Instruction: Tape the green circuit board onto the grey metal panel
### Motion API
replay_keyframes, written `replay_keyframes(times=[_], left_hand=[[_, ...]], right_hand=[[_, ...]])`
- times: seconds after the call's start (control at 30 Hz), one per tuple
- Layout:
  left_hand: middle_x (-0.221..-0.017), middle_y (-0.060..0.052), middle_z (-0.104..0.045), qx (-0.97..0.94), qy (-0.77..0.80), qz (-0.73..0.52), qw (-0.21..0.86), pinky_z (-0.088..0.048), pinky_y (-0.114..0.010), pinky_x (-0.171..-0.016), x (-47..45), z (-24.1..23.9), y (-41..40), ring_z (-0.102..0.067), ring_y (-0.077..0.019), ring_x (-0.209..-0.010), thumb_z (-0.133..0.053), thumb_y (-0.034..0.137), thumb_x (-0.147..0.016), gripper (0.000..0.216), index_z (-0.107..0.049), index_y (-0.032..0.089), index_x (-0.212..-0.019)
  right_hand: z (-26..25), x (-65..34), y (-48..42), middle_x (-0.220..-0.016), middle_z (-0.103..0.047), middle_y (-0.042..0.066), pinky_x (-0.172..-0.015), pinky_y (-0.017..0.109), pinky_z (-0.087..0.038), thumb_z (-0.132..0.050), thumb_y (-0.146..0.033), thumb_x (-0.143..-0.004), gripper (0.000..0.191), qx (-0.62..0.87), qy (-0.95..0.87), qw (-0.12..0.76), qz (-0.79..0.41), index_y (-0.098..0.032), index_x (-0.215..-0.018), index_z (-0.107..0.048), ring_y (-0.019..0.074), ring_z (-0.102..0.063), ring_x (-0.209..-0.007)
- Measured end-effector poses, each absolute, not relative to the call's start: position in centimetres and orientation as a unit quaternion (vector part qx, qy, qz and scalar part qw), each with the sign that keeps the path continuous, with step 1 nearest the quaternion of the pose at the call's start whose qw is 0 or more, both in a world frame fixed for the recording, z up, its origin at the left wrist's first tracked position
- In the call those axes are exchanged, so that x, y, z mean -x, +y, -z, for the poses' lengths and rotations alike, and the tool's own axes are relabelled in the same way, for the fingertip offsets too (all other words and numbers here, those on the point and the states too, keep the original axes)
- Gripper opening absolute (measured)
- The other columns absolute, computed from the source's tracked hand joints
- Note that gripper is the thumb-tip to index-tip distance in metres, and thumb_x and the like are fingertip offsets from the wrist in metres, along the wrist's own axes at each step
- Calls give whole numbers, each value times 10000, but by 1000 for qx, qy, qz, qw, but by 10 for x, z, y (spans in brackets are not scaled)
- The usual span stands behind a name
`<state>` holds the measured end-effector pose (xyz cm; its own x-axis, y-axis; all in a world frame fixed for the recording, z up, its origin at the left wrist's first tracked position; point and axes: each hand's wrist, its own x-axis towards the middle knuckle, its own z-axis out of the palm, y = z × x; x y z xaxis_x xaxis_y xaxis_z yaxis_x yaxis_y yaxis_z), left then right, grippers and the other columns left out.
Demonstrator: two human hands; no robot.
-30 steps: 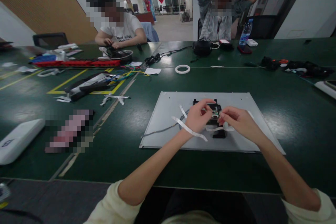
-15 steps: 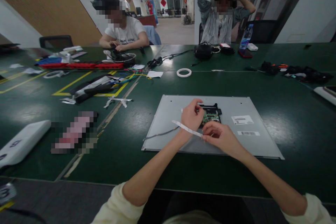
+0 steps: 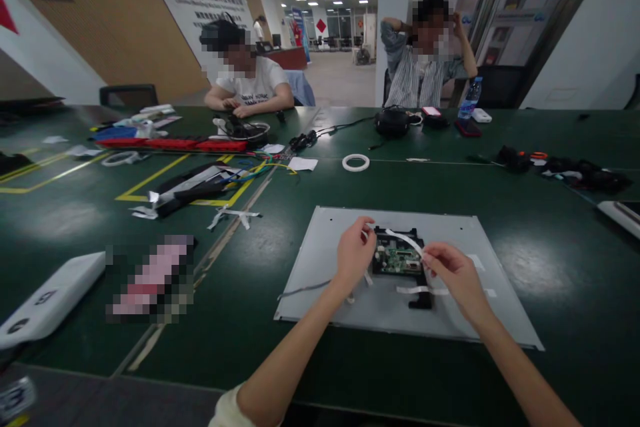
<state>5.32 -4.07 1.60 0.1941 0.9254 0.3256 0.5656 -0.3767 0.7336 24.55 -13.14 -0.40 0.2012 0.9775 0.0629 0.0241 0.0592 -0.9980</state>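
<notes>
A light grey metal panel (image 3: 310,260) lies flat on the table. On it sits a green circuit board (image 3: 397,260) in a black bracket (image 3: 423,297). My left hand (image 3: 356,250) is at the bracket's upper left corner, its curled fingers closed on that edge; the fingertips are partly hidden. Between thumb and fingers, my right hand (image 3: 453,273) pinches a strip of white tape (image 3: 405,238), whose free end reaches over the board's top. Another white strip (image 3: 410,290) crosses the bracket's lower part. A grey cable (image 3: 305,289) runs out at the panel's left.
Beyond the panel lies a roll of white tape (image 3: 356,162). To the left are a white device (image 3: 50,297), a pink phone-like object (image 3: 155,273) and a black pouch (image 3: 195,187). Black cables (image 3: 565,167) lie at right. Two people sit across the table (image 3: 240,347).
My right hand has moved right and up, swinging the tape strip from over my left wrist to above the board. My left hand stays at the bracket's corner. The view has tilted up.
</notes>
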Motion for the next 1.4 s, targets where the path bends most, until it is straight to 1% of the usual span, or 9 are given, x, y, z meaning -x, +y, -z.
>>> replay_keyframes(times=[0.13,0.33,0.57,0.7,0.9,1.07,1.17,1.3,1.4], left_hand=[[-792,26,-608,-763,497,-352,217,-414,-238,-674,-56,-17,-46,-541,-118,-655,-461,137,-804,235,-567,218,-997],[-853,-5,-637,-795,488,-308,187,-426,-255,-681,-57,-18,-49,-566,-135,-695,-439,156,-845,211,-563,207,-1007],[-971,-28,-640,-833,453,-289,131,-448,-289,-794,-60,-19,-57,-584,-171,-897,-416,153,-868,213,-558,205,-1019],[-948,-33,-635,-847,441,-275,111,-453,-300,-795,-61,-17,-57,-577,-180,-900,-419,150,-867,197,-559,201,-996],[-913,-36,-627,-842,433,-305,102,-441,-307,-816,-56,-18,-49,-568,-178,-889,-449,119,-844,186,-558,190,-977],[-905,-38,-619,-847,432,-300,75,-422,-326,-821,-56,-20,-48,-554,-187,-895,-431,122,-858,188,-554,187,-985],[-918,-43,-619,-853,433,-284,62,-415,-335,-815,-58,-20,-48,-548,-196,-909,-413,119,-863,199,-552,185,-990],[-952,-55,-622,-862,437,-250,59,-409,-351,-821,-59,-16,-48,-546,-210,-944,-404,104,-851,247,-556,192,-1025],[-1018,-62,-624,-868,430,-237,79,-400,-358,-870,-59,-13,-48,-538,-211,-1008,-398,88,-841,314,-549,200,-1092]], right_hand=[[7,-262,-125,-808,-611,25,-571,239,-423,-667,-401,-743,277,578,-419,582,-390,-187,-910,-618,134,-540,-691],[7,-268,-120,-815,-622,25,-582,229,-419,-662,-406,-745,288,596,-399,577,-390,-183,-920,-613,132,-551,-709],[24,-272,-114,-833,-638,37,-587,242,-422,-659,-440,-731,332,604,-416,550,-400,-173,-926,-626,144,-567,-714],[25,-273,-113,-816,-640,39,-572,244,-423,-661,-467,-715,355,612,-424,541,-391,-168,-905,-631,150,-573,-702],[24,-274,-111,-837,-650,51,-568,245,-427,-669,-475,-699,378,612,-426,544,-384,-165,-912,-635,154,-588,-701],[28,-271,-108,-838,-656,47,-567,241,-423,-649,-485,-714,375,611,-441,534,-382,-168,-915,-639,152,-587,-705],[30,-268,-103,-861,-665,50,-580,247,-423,-633,-491,-721,375,608,-461,529,-372,-170,-913,-646,159,-590,-724],[34,-267,-99,-844,-674,56,-670,283,-449,-635,-478,-704,358,616,-483,514,-350,-159,-864,-668,173,-594,-743],[37,-268,-99,-821,-675,55,-659,286,-452,-621,-462,-711,339,626,-476,511,-347,-159,-858,-664,171,-598,-719]])
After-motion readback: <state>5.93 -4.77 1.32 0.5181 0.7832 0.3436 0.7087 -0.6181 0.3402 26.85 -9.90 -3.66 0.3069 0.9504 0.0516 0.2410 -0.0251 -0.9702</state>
